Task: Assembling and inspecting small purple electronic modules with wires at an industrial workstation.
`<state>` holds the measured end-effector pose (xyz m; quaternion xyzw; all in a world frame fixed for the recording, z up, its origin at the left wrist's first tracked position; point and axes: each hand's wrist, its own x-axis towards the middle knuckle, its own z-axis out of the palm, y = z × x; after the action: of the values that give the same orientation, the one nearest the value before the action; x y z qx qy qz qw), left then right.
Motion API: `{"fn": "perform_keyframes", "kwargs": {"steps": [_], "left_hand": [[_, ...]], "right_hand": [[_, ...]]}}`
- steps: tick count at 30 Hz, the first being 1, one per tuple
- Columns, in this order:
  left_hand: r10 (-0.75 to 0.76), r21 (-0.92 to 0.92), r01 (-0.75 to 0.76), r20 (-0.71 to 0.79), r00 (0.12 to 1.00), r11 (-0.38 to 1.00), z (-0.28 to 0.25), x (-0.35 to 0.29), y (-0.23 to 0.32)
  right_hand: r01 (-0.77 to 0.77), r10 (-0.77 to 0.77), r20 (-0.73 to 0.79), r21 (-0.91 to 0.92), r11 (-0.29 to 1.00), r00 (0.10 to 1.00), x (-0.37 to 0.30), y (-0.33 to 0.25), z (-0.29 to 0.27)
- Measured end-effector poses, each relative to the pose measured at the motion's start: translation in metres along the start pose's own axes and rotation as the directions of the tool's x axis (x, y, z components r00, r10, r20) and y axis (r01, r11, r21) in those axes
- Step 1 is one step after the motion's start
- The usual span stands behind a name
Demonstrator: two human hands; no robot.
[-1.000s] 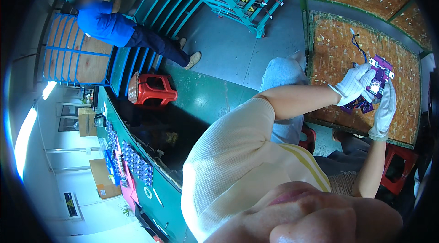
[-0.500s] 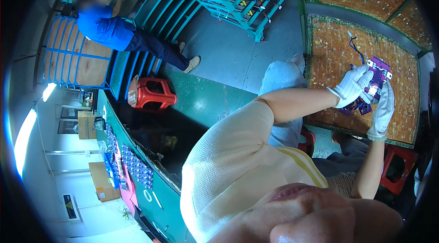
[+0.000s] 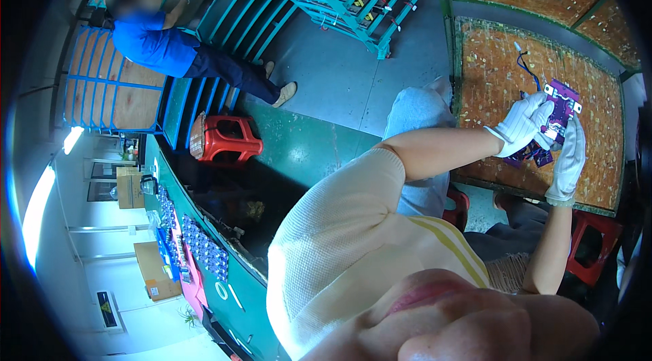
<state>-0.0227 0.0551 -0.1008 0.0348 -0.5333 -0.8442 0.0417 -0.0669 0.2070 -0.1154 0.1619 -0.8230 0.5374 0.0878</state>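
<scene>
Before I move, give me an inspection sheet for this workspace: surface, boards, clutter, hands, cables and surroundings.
Surface: brown wooden benchtop, worn-looking.
Job's things: purple circuit board held up; other purple boards lie below the hands.
Clutter: pale speckling on the wood; loose or stuck, cannot tell.
Hands: left hand, white-gloved, fingers on the board's left edge; right hand, white-gloved, at its lower right edge.
Cables: dark cable with a pale end on the benchtop; its other end is unclear.
Surroundings: red stool, teal rack, person in blue by shelving.
</scene>
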Motion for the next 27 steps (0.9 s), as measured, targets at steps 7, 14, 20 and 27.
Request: {"fn": "perform_keyframes", "kwargs": {"steps": [7, 14, 20, 27], "left_hand": [[-0.035, -0.017, 0.034, -0.013, 0.999, 0.999, 0.002, 0.0, 0.003], [-0.047, 0.025, 0.047, 0.002, 0.999, 0.999, 0.004, 0.0, 0.003], [-0.039, 0.048, 0.039, -0.013, 0.999, 0.998, 0.003, -0.003, 0.006], [0.012, 0.057, -0.012, 0.005, 1.0, 0.998, 0.002, -0.001, 0.004]], "right_hand": [[0.1, -0.101, -0.005, -0.042, 0.994, 0.995, 0.001, 0.015, -0.002], [-0.039, 0.039, -0.013, 0.053, 0.998, 0.999, -0.001, 0.002, -0.003], [-0.06, 0.06, -0.001, 0.016, 0.998, 0.998, 0.001, 0.011, -0.002], [0.047, -0.047, -0.01, 0.004, 0.999, 0.999, 0.001, 0.015, -0.002]]}}
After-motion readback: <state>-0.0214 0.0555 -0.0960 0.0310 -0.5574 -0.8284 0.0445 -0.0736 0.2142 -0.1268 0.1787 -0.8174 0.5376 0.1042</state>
